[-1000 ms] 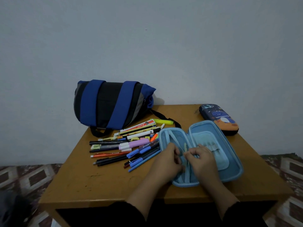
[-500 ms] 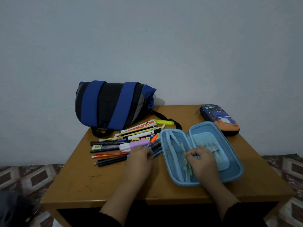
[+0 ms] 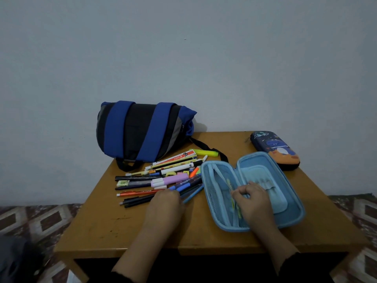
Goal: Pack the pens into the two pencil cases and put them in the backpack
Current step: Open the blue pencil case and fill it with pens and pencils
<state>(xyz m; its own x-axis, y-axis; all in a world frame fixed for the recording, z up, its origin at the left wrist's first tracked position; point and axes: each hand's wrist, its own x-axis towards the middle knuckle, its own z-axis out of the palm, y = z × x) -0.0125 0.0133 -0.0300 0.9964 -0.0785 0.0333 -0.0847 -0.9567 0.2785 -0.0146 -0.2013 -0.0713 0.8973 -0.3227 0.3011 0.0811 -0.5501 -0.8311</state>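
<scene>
The left hand [image 3: 165, 203] lies knuckles-up on the table [image 3: 106, 225] at the near end of the heap of pens [image 3: 163, 176], its fingers curled down onto the dark and blue barrels there; whether it actually grips one cannot be told, as the fingertips are hidden under the hand. The right hand [image 3: 252, 199] rests inside the open light-blue pencil case [image 3: 289, 213], fingers curled and pinching something thin at the middle fold, near a pale yellow-green pen [image 3: 229, 183] lying in the case's left half. That case lies spread flat near the table's front right edge, its mesh-lined half to the left and its padded flap with elastic loops to the right.

The pens fan out across the middle of the table, just left of the open case, some barrels touching its rim: orange, black, blue, a lilac marker [image 3: 173, 179], and a yellow highlighter [image 3: 206, 153] at the far end of the heap. Towards the far right corner sits the second pencil case [image 3: 275, 149], dark blue with a cartoon print, zipped closed. At the far left corner the blue-and-black backpack [image 3: 142, 131] lies on its side against the wall, a black strap trailing towards the pens.
</scene>
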